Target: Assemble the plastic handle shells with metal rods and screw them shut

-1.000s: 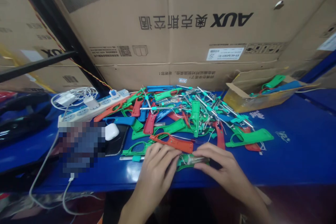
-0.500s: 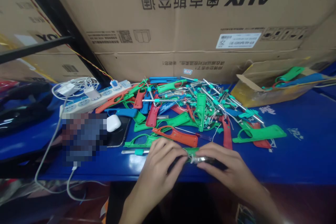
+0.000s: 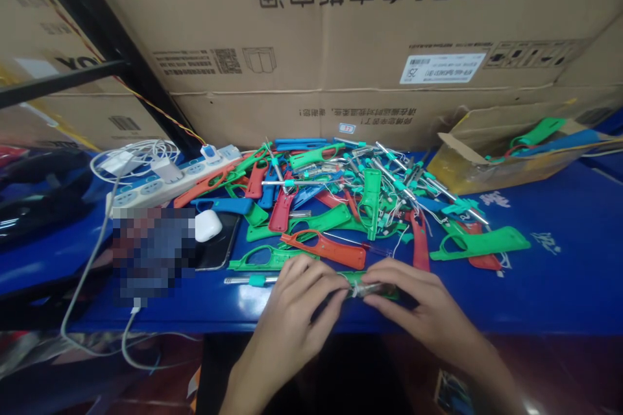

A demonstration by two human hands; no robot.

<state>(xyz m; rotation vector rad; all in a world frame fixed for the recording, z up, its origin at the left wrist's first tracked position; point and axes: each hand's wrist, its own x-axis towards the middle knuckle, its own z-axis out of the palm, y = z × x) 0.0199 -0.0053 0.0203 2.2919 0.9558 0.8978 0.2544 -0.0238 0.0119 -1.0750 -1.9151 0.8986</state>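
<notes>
Both hands meet at the near edge of the blue table [image 3: 559,285]. My left hand [image 3: 296,311] and my right hand [image 3: 413,305] pinch the two ends of a small green plastic piece with metal parts and thin wires [image 3: 363,285]. Just beyond them lies a heap of green, red and blue plastic handle shells [image 3: 341,207] mixed with metal rods and wires. An orange shell [image 3: 326,249] lies right behind my fingers. A metal rod with a green collar [image 3: 248,280] lies left of my left hand.
A white power strip [image 3: 165,185] with plugs and cables sits at the back left, a white earbud case [image 3: 208,225] on a phone near it. An open cardboard box [image 3: 511,155] with more shells stands at the right. Big cardboard cartons [image 3: 341,45] wall the back.
The view has shifted slightly; my hands stay together on the green piece, fingers working it a little, and the piece now shows more between them.
</notes>
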